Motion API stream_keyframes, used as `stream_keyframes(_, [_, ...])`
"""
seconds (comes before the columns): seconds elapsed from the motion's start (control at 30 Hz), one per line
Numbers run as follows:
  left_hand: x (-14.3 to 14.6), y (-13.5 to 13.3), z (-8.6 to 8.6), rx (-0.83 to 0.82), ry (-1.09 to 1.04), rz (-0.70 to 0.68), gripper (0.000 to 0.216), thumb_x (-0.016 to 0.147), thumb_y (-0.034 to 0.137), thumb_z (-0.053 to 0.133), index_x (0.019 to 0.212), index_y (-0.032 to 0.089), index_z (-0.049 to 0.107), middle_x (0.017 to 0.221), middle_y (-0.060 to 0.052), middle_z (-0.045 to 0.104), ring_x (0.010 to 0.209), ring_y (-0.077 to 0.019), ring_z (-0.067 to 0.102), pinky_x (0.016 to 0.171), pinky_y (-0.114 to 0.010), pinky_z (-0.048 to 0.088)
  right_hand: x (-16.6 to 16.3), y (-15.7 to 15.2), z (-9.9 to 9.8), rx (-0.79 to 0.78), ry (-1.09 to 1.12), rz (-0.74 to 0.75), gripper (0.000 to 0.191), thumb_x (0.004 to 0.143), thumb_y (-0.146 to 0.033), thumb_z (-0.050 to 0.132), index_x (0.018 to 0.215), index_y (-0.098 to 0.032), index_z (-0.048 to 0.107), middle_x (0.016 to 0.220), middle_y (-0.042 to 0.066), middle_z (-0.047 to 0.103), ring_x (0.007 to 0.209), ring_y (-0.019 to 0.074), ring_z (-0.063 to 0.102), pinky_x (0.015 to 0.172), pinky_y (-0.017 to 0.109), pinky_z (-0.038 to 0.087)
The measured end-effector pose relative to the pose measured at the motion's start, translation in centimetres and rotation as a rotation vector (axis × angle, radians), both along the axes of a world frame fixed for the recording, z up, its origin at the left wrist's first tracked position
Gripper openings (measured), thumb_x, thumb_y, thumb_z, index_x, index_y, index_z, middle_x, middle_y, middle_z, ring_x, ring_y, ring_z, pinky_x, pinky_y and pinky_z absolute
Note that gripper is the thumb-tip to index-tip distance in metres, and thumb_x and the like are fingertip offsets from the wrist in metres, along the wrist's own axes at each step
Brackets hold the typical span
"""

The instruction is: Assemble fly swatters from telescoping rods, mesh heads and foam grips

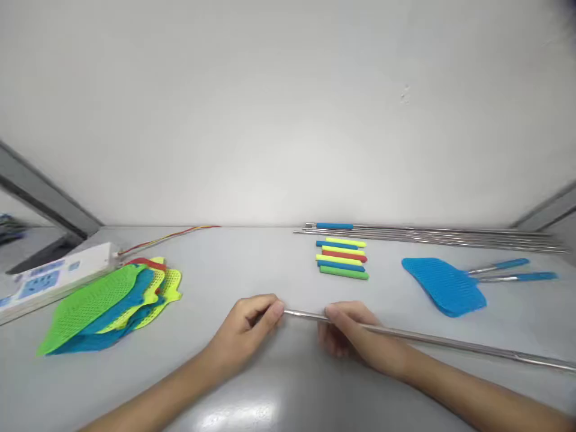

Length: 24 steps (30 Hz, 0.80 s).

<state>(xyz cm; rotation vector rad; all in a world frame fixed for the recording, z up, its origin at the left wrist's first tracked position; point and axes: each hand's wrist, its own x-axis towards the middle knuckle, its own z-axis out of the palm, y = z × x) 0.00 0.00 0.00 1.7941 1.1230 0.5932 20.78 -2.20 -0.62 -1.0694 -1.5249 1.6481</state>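
A long thin metal rod (443, 340) runs from the middle of the table out past the right edge of the view. My left hand (254, 321) pinches its left tip between thumb and fingers. Farther along, my right hand (351, 330) is closed around the same rod, thumb on top. Beyond my hands lies a row of coloured handle sleeves (344, 260) in yellow, blue, red and green. To the right rest blue fly swatters (443, 285) with metal shafts and blue grips.
Mesh swatter heads (96, 303) in green, blue and yellow are piled at the left, beside a white power strip (67, 273) with a red and yellow cord. Several metal rods (450, 235), one with a blue sleeve, lie along the white wall (288, 114).
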Motion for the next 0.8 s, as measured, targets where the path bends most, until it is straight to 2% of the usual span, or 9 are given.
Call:
stream_keyframes(0.13, [0.1,0.1,-0.1,0.025,0.057,-0.039,0.035,0.082,0.037,0.031,0.055,0.016,0.038,0.053,0.005,0.032,0.051,-0.0075,0.032,0.049,-0.020,0.026,-0.1,0.2,-0.4,-0.003,0.017,0.022,0.045,0.083,-0.043,0.030,0.063,-0.011,0.055,0.050,0.000,0.047,0.045,0.0072,0.043,0.045,0.018,0.035])
stream_keyframes(0.43, [-0.2,-0.3,0.2,0.043,0.130,-0.097,0.034,0.084,0.033,0.030,0.055,0.017,0.037,0.054,0.005,0.032,0.052,-0.0075,0.031,0.049,-0.020,0.026,0.3,-0.1,0.7,0.126,-0.144,0.215,0.039,0.086,-0.037,0.026,0.073,-0.013,0.054,0.060,0.000,0.049,0.056,0.0077,0.046,0.054,0.018,0.038])
stream_keyframes(0.8, [-0.1,-1.9,-0.1,0.194,0.194,-0.202,0.029,0.084,0.023,0.031,0.055,0.017,0.035,0.052,0.005,0.036,0.051,-0.0073,0.036,0.050,-0.019,0.028,0.8,-0.2,1.3,0.301,-0.266,0.375,0.035,0.087,-0.029,0.025,0.075,-0.014,0.055,0.064,0.000,0.053,0.060,0.0077,0.048,0.060,0.017,0.039])
